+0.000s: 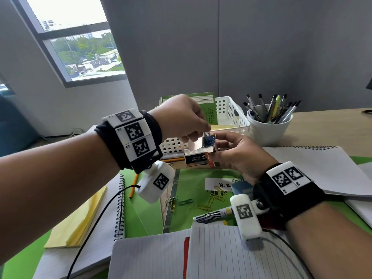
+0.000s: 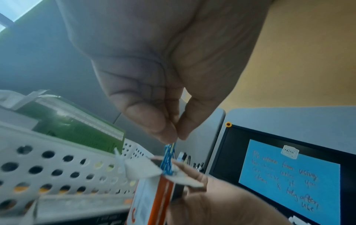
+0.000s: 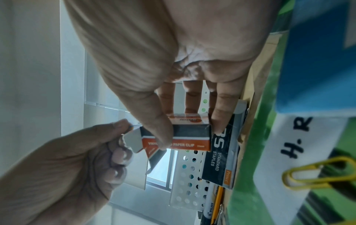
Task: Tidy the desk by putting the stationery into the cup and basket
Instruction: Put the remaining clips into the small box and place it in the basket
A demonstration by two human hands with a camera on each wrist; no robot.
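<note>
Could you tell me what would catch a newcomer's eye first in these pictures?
Probably the two hands meeting mid-frame above the cluttered desk: the left hand pinches blue paper clips at the open top of a small orange paper clip box gripped by the right hand. Behind them stand a white perforated basket and a white cup bristling with pens.

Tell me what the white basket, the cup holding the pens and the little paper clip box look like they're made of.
White basket: likely moulded plastic, matte, with punched round holes.
Cup: smooth white, faintly glossy; ceramic or plastic, can't tell.
Paper clip box: thin printed cardboard, with bent flaps showing grey insides.
</note>
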